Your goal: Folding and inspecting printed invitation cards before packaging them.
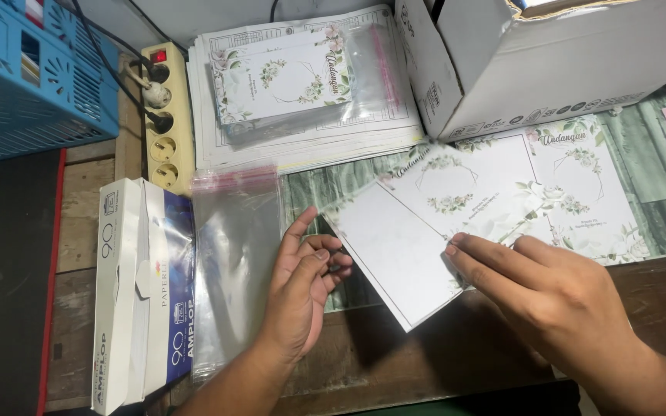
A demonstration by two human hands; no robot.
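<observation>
Nearest, the left hand (302, 285) hovers over the wooden bench (395, 354), its grip loosely curled and holding nothing, just beside a stack of clear plastic sleeves (233, 262). The right hand (549, 296) presses flat fingertips on a white floral card (425, 231), which lies tilted and motion-blurred on the bench; whether that grip pinches it I cannot tell. Left sits an envelope box (136, 293). Farther off lie more floral cards (580, 185), a cardboard box (541, 54), a power strip (165, 115).

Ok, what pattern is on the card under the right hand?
White card with green leafy floral print, clearest in the head view.
</observation>
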